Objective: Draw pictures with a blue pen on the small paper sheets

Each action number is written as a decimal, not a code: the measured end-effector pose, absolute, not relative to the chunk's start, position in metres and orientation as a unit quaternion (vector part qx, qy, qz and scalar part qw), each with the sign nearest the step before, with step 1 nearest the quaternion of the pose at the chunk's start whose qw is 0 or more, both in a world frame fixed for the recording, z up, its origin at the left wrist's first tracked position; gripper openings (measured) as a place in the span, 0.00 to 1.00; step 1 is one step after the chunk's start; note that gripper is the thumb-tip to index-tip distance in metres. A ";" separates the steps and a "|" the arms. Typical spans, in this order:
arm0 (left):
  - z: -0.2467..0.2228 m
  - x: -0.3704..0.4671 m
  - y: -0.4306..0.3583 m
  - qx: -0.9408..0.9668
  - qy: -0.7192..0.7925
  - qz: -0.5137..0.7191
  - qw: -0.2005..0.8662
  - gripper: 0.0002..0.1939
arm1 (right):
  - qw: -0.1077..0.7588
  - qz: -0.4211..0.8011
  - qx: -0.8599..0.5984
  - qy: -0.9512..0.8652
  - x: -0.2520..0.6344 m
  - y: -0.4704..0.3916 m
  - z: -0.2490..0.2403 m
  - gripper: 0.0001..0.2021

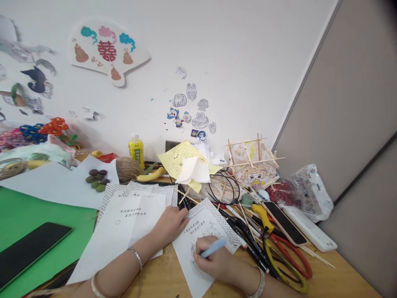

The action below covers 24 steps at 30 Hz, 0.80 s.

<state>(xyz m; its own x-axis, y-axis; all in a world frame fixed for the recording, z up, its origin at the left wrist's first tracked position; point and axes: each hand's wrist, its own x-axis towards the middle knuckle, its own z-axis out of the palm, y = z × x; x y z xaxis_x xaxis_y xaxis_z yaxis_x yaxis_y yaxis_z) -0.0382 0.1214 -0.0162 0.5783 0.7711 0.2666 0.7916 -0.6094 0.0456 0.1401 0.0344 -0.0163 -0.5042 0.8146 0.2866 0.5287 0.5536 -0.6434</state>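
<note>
My right hand [214, 257] is closed around a light blue pen [214, 247], its tip end hidden by my fingers. Under that hand lies a white sheet [192, 269] with a crosshatched border, handwritten lines and a drawn leafy vine. My left hand [172, 223] rests with its fingers lying at the left edge of this sheet, and it holds nothing. Beneath my left forearm is another handwritten sheet [124, 236], also near crosshatched paper.
Black markers [248, 236], red-handled scissors [297, 256], a yellow glue gun [263, 216] and a phone [284, 223] crowd the right. A stick frame [251, 161], banana [150, 175], twine ball [127, 169] and yellow bottle [135, 150] stand behind. A black tablet [34, 248] lies left on green paper [25, 211].
</note>
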 end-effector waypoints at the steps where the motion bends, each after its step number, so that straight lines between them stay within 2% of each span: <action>1: -0.016 -0.038 0.121 -0.887 -0.442 -0.131 0.040 0.07 | 0.291 0.245 -0.402 -0.833 0.140 0.035 -0.016 0.11; 24: -0.014 -0.037 0.121 -0.887 -0.442 -0.125 0.037 0.05 | 0.307 0.303 -0.388 -0.814 0.141 0.034 -0.016 0.09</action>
<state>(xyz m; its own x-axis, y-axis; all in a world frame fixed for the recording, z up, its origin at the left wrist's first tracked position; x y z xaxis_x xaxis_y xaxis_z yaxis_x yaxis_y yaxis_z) -0.0374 0.1215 -0.0145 0.5774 0.7754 0.2556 0.7942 -0.6061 0.0444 0.1409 0.0342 -0.0165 -0.5096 0.8184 0.2655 0.4459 0.5151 -0.7320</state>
